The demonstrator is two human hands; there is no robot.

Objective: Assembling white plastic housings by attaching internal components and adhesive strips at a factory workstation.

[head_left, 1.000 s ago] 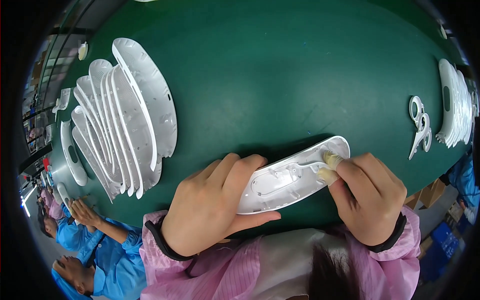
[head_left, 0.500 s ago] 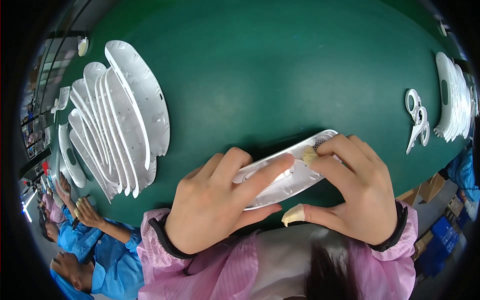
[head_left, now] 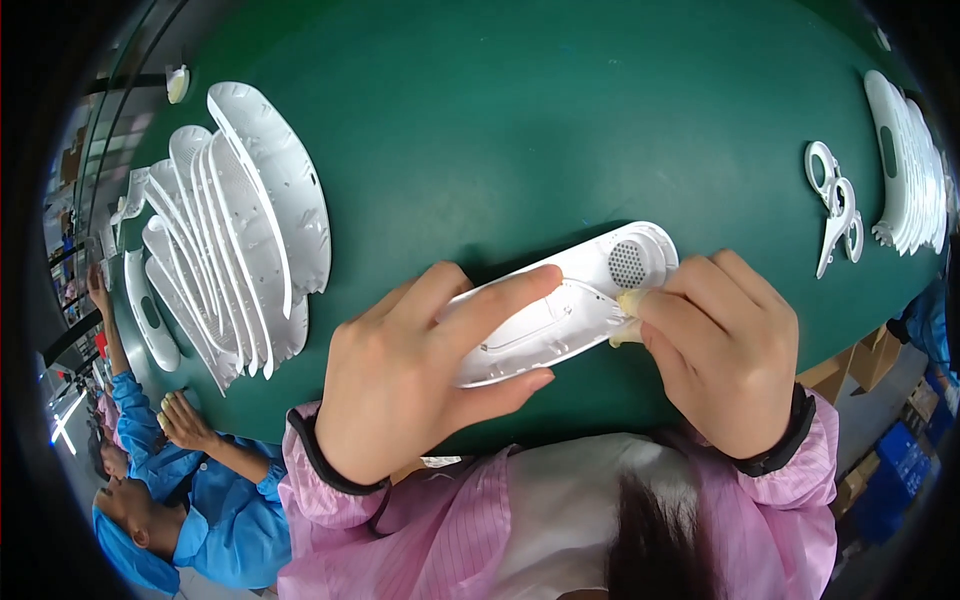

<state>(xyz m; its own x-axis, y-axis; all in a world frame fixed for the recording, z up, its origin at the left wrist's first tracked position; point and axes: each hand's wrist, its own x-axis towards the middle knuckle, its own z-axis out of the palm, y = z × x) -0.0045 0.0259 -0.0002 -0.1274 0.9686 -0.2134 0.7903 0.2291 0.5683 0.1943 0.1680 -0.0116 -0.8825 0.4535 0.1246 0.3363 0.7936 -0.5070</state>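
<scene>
A long white plastic shell [head_left: 545, 325] lies hollow side up over the green table, tilted with its right end farther from me. A round perforated grille [head_left: 628, 264] shows at that end, and a raised outline runs along the inside. My left hand [head_left: 385, 380] grips the shell's left end, index finger stretched inside and thumb along the near edge. At the near right rim, my right hand [head_left: 725, 350] pinches the edge between thumb and index finger. Both of those fingertips wear yellowish finger cots [head_left: 628, 302], which hide the exact pinch point.
Nested white shells [head_left: 235, 230] stand in a row at the left, beside a white slotted piece [head_left: 150, 315]. White scissors [head_left: 835, 205] lie at the right, near another stack of white shells [head_left: 908, 165]. Co-workers in blue [head_left: 225, 520] sit at the lower left.
My right thumb has closed against the index finger at the shell's rim, off the grille, which now shows fully. The shell has shifted slightly left and away from me.
</scene>
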